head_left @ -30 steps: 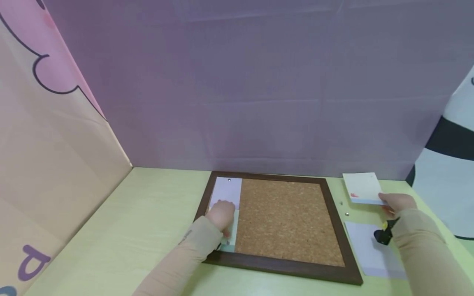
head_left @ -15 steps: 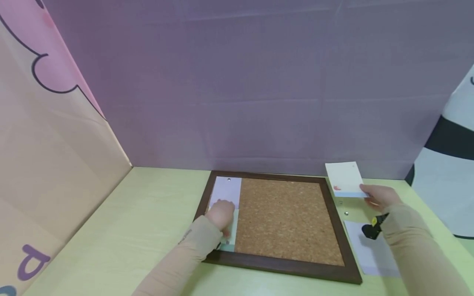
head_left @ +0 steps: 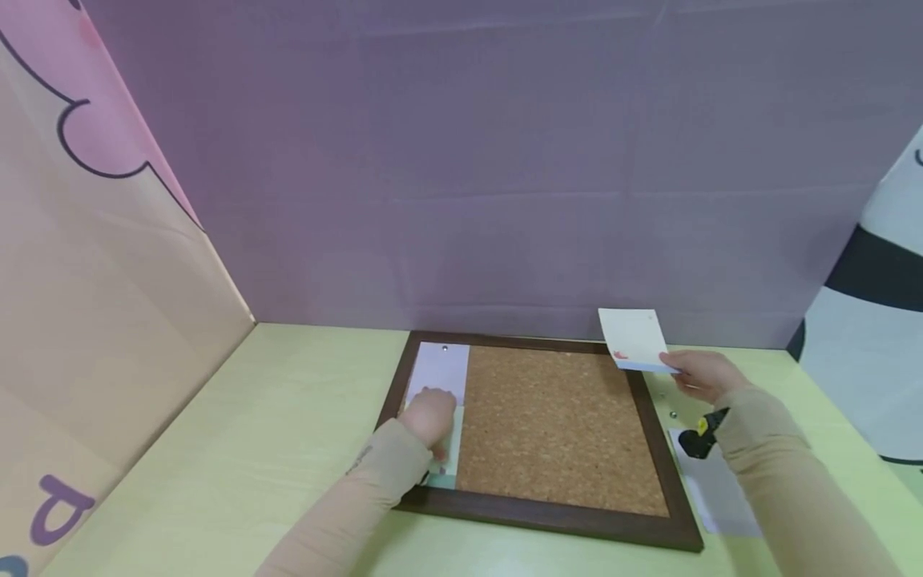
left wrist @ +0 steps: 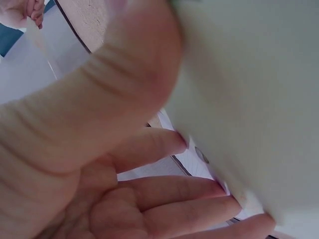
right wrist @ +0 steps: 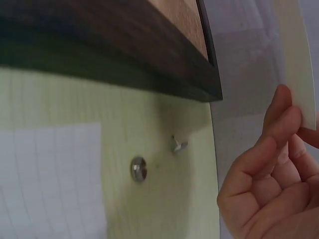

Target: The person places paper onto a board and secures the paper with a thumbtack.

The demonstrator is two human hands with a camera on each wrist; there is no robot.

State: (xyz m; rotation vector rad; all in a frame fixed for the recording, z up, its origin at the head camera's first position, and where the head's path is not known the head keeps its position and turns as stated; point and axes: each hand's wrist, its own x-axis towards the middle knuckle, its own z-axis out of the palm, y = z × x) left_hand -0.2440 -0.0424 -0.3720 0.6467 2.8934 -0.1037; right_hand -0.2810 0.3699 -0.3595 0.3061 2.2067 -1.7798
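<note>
My left hand [head_left: 430, 418] lies over the left side of a framed cork board [head_left: 555, 433]. It holds a pale green sheet of note paper [left wrist: 249, 89] there, thumb on its face and fingertips at its edge. Above that sheet is a lavender sheet [head_left: 438, 370] with a silver thumbtack [head_left: 445, 349] near its top. My right hand [head_left: 703, 375] pinches a white sheet of note paper [head_left: 631, 336] with a small red print and a blue lower band. It is raised over the board's far right corner.
On the table right of the board lie two silver thumbtacks, one flat [right wrist: 139, 169] and one with its point showing [right wrist: 178, 145]. A pale grid-lined paper [right wrist: 50, 184] lies nearer me. A purple-grey backdrop [head_left: 519, 176] rises behind the table.
My right hand has lifted the white sheet from the table's right side and carried it left to the board's far right corner. My left hand has stayed in place.
</note>
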